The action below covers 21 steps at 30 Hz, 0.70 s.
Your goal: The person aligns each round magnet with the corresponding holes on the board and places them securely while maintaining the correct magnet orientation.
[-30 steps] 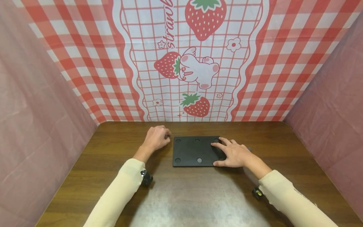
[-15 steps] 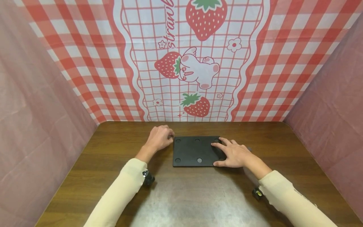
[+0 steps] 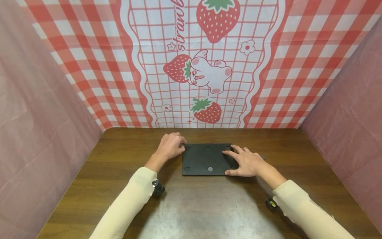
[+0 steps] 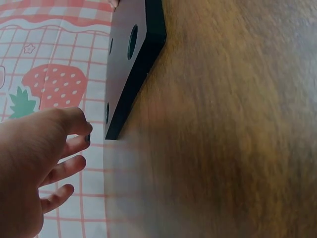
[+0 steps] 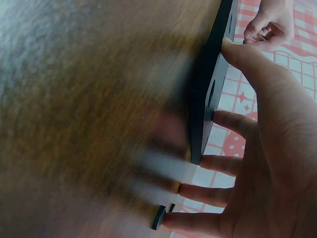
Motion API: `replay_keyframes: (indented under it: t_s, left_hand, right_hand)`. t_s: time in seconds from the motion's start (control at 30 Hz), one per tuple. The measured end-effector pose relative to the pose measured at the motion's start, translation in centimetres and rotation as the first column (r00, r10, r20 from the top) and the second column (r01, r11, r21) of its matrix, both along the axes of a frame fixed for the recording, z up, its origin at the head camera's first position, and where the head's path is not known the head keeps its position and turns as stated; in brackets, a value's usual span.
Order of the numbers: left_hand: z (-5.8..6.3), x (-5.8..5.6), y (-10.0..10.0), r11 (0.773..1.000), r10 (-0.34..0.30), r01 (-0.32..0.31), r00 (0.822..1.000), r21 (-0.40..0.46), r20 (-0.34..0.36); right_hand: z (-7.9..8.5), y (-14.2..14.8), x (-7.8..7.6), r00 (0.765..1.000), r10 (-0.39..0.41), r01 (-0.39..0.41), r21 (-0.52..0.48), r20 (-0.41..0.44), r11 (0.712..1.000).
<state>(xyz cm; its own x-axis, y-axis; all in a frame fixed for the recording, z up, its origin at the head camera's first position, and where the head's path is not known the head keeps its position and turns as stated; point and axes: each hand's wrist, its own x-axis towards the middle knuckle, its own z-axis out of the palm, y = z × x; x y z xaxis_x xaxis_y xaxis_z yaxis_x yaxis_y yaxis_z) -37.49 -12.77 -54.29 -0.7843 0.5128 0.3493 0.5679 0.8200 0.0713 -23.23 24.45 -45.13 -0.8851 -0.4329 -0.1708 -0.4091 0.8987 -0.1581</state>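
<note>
A flat black rectangular board (image 3: 206, 159) with several round recesses lies on the wooden table. The recess in the middle of its near edge shows a lighter grey circle (image 3: 210, 169). My left hand (image 3: 171, 146) is at the board's far left corner, its fingertips right by the recess there. Between its thumb and index finger it pinches a small dark disc (image 4: 88, 137), mostly hidden by the fingertips. My right hand (image 3: 246, 161) rests spread on the board's right end, thumb on the near edge, some fingers on the top and others past the end.
Two small dark discs, the nearer disc (image 5: 158, 217) by my right little finger, lie on the table beyond the board's right end. A red-and-white strawberry cloth (image 3: 206, 83) hangs behind the table (image 3: 197, 205), and pink cloth (image 3: 35, 132) hangs at both sides.
My left hand has moved right, from beside the board to over its far left corner, pinching the small disc. My right hand and the board have stayed in place.
</note>
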Motion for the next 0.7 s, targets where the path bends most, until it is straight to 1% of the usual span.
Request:
replay_keyframes:
  t_s: [0.03,0.07,0.13,0.23,0.27,0.3,0.37,0.4,0.43,0.47,0.53,0.6,0.63,0.67,0.7]
  left_hand:
    - [1.1,1.1,0.2,1.000,0.001,-0.001,1.000,-0.010,-0.006]
    - [1.8,1.7,0.5,1.000,0.004,-0.004,1.000,-0.016,-0.002]
    - [2.9,2.8,0.9,1.000,-0.002,0.001,1.000,-0.014,-0.021]
    - [6.1,5.5,1.7,1.000,0.003,-0.003,1.000,-0.029,-0.002]
    - [6.3,5.5,1.8,1.000,0.003,-0.002,1.000,-0.024,0.012]
    - [6.9,6.0,2.0,1.000,0.000,0.000,1.000,-0.020,0.015]
    - [8.5,7.3,2.4,1.000,0.007,-0.006,0.999,-0.025,0.052]
    - [8.7,7.4,2.5,1.000,0.006,-0.005,0.999,-0.024,0.053]
    - [7.8,6.7,2.2,1.000,-0.010,0.011,0.999,-0.020,0.042]
    - [7.9,6.7,2.3,1.000,-0.011,0.012,0.999,-0.026,0.049]
    - [7.7,6.6,2.3,0.999,-0.023,0.024,0.999,-0.025,0.040]
    - [7.5,6.5,2.3,0.999,-0.030,0.032,0.998,-0.028,0.055]
    - [6.7,6.1,2.2,0.999,-0.034,0.035,0.999,-0.031,0.038]
    - [7.4,6.8,2.5,0.999,-0.021,0.023,0.998,-0.038,0.058]
    - [6.9,6.5,2.4,0.999,-0.020,0.022,0.998,-0.038,0.057]
  right_hand:
    - [0.0,0.0,0.0,1.000,0.000,0.000,-0.001,0.000,1.000]
    - [0.0,0.0,0.0,1.000,-0.001,0.001,-0.001,0.001,1.000]
    - [0.0,0.0,0.1,1.000,-0.001,0.001,-0.002,0.001,1.000]
    - [0.0,0.0,0.1,1.000,-0.002,0.002,-0.002,-0.001,1.000]
    - [0.0,0.0,0.1,1.000,-0.002,0.002,-0.003,-0.003,1.000]
    - [0.0,0.0,0.1,1.000,-0.002,0.002,-0.003,-0.004,1.000]
    - [0.0,0.0,0.1,1.000,-0.003,0.003,-0.004,-0.005,1.000]
    - [0.0,0.0,0.1,1.000,-0.003,0.003,-0.004,-0.005,1.000]
    - [0.0,-0.1,0.1,1.000,-0.003,0.003,-0.004,-0.005,1.000]
    - [0.0,-0.1,0.1,1.000,-0.003,0.003,-0.004,-0.004,1.000]
    - [0.0,-0.1,0.1,1.000,-0.004,0.004,-0.002,-0.003,1.000]
    - [0.0,-0.1,0.1,1.000,-0.004,0.004,-0.001,-0.002,1.000]
    - [0.0,-0.1,0.1,1.000,-0.004,0.004,-0.001,-0.001,1.000]
    - [0.0,-0.1,0.1,1.000,-0.004,0.004,-0.001,-0.001,1.000]
    - [0.0,-0.1,0.1,1.000,-0.004,0.004,0.000,-0.001,1.000]
